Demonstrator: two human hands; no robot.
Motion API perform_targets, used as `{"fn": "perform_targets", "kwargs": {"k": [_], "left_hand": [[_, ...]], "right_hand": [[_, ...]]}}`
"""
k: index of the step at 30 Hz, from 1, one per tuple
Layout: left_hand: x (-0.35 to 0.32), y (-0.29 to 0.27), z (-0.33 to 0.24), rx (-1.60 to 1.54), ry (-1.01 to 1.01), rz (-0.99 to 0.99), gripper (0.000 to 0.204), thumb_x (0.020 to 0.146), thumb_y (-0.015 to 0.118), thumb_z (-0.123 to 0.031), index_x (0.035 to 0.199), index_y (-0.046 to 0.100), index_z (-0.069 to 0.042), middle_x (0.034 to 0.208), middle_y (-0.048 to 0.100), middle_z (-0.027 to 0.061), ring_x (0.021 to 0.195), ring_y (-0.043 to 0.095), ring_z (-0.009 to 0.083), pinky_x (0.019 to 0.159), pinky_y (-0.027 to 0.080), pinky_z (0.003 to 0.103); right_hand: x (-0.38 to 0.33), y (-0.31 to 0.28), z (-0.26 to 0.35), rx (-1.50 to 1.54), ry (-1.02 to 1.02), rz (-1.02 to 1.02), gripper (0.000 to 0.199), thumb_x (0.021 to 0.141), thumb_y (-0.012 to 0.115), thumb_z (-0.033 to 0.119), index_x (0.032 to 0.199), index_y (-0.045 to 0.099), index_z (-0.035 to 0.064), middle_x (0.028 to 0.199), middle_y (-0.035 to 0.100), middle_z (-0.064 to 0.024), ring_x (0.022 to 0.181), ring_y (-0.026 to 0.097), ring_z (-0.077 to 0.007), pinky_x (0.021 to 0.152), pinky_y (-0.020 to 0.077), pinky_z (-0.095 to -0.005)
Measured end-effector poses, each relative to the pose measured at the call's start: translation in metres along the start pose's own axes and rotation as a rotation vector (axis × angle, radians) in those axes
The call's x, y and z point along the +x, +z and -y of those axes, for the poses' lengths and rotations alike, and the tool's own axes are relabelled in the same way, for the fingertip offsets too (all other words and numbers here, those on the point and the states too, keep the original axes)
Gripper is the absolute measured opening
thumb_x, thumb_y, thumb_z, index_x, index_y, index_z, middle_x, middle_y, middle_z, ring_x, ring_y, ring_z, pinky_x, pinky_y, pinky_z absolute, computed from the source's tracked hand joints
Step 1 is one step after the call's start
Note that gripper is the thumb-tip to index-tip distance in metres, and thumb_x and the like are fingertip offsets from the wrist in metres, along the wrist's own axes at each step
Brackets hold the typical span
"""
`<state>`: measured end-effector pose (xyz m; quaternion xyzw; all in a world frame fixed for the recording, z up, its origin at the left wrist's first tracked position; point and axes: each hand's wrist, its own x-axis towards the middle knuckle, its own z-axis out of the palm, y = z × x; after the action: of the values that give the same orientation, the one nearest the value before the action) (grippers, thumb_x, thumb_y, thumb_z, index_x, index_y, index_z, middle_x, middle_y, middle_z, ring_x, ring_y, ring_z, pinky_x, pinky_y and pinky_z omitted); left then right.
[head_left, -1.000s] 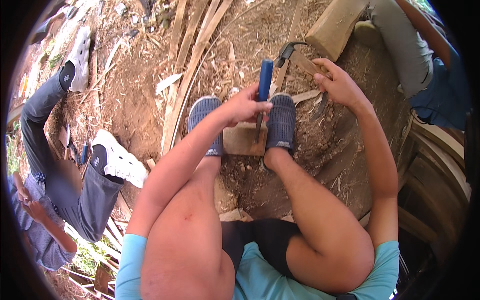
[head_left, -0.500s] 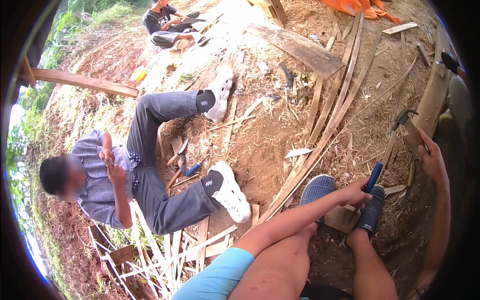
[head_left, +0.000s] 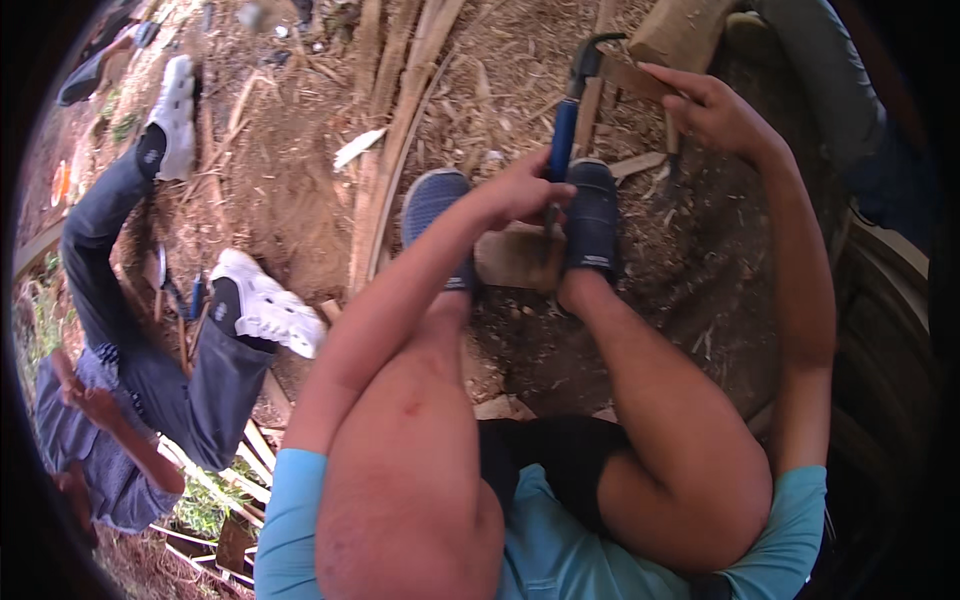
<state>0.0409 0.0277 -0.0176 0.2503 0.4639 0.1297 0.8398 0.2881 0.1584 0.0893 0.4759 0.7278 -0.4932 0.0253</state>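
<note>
Blue-handled hammer (head_left: 566, 125) in the clenched left hand (head_left: 520, 192), right hand (head_left: 712, 108) fingers closed around a wood piece (head_left: 632, 75).

- The left hand (head_left: 522, 192) is closed round a blue-handled tool (head_left: 562, 140) standing upright between the person's two dark blue shoes (head_left: 592, 215).
- The tool's lower end meets a wooden block (head_left: 515, 260) lying on the ground between the feet.
- The right hand (head_left: 715, 108) grips a wooden handle (head_left: 640, 78); a dark metal head (head_left: 600, 42) curves out just beside it, above the blue tool.
- Long wooden slats (head_left: 395, 130) lie on the bare dirt ground (head_left: 290, 190) to the left of the feet.
- Another person in dark trousers and white shoes (head_left: 262, 305) sits well apart on the left.
</note>
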Motion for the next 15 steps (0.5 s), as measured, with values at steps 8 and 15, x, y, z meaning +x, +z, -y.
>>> {"fn": "perform_targets", "kwargs": {"k": [8, 15], "left_hand": [[-0.009, -0.002, -0.001, 0.049, -0.009, -0.022, 0.041, 0.091, 0.065, -0.016, 0.126, 0.045, -0.013, 0.092, 0.061, 0.0025, 0.078, 0.067, 0.0151, 0.068, 0.057, 0.032], [-0.007, -0.003, 0.002, 0.067, -0.033, -0.034, 0.041, 0.092, 0.065, -0.016, 0.126, 0.044, -0.012, 0.096, 0.061, 0.0034, 0.081, 0.068, 0.0163, 0.072, 0.058, 0.034]], "right_hand": [[-0.005, 0.008, 0.007, -0.074, 0.084, 0.022, 0.045, 0.1, 0.054, 0.026, 0.144, 0.047, 0.0234, 0.074, 0.052, 0.0031, 0.063, 0.048, -0.0055, 0.057, 0.0445, -0.0234], [-0.001, 0.001, 0.001, -0.044, 0.197, -0.029, 0.047, 0.099, 0.054, 0.028, 0.145, 0.045, 0.0271, 0.073, 0.051, 0.0042, 0.061, 0.044, -0.0051, 0.055, 0.0403, -0.0229]]}}
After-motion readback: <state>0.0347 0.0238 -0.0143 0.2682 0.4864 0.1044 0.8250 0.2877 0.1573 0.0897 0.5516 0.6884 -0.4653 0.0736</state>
